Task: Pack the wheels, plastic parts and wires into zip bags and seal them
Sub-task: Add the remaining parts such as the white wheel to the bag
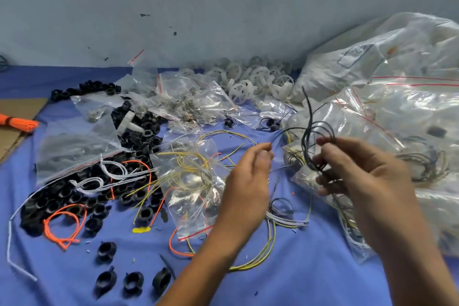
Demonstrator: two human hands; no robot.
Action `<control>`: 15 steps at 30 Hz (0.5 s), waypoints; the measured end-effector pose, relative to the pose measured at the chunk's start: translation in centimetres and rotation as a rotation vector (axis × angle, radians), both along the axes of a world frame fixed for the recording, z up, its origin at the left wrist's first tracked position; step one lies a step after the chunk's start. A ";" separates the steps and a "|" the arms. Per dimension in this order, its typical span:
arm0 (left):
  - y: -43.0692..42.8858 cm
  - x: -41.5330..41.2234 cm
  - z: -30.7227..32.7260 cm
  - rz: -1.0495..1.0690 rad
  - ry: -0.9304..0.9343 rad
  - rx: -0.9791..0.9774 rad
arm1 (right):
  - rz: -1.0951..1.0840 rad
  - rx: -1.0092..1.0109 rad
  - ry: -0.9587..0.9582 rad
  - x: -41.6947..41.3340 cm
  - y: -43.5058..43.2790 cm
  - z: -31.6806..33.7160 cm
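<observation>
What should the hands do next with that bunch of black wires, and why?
Probably wind the stray ends into the loop. The right hand grips the black wires as a loose coil with ends sticking up, and the left hand seems to pinch a strand; a zip bag lies just beneath.

Left hand (250,176) pinched; right hand (347,169) curled

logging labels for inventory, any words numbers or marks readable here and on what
No text can be read in this view.
Blue boxed mark on the large white sack: something is printed inside the box, but it is too blurred to read.
Zip bags: only red seal strips, no print visible.
</observation>
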State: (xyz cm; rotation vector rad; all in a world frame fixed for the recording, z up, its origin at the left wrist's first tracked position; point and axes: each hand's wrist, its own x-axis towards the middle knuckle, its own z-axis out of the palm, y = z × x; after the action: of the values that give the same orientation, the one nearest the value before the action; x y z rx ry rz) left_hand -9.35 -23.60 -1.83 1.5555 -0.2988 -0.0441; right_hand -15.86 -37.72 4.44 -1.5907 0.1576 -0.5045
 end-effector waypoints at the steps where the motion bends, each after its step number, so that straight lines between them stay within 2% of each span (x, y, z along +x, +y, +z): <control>1: 0.8 -0.3 0.2 -0.008 0.051 -0.103 | 0.011 0.010 0.024 -0.3 0.3 -0.7; 3: 2.1 -1.2 0.5 -0.095 0.100 -0.200 | 0.040 0.015 0.064 -0.8 1.0 -1.9; 5: 3.0 -2.0 1.0 -0.166 0.054 -0.155 | 0.055 0.025 0.086 -1.2 1.7 -2.6; 9: 4.5 -2.4 1.2 -0.109 -0.002 -0.057 | 0.068 0.032 0.101 -1.7 2.7 -3.1; 15: 6.2 -3.2 1.1 -0.088 0.030 -0.076 | 0.069 0.085 0.091 -2.3 3.8 -3.7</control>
State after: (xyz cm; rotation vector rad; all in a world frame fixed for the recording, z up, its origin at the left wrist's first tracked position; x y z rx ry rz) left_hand -12.53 -17.43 -0.77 1.4648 -0.3411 -0.1239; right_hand -18.12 -33.97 0.73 -1.5315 0.1898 -0.3669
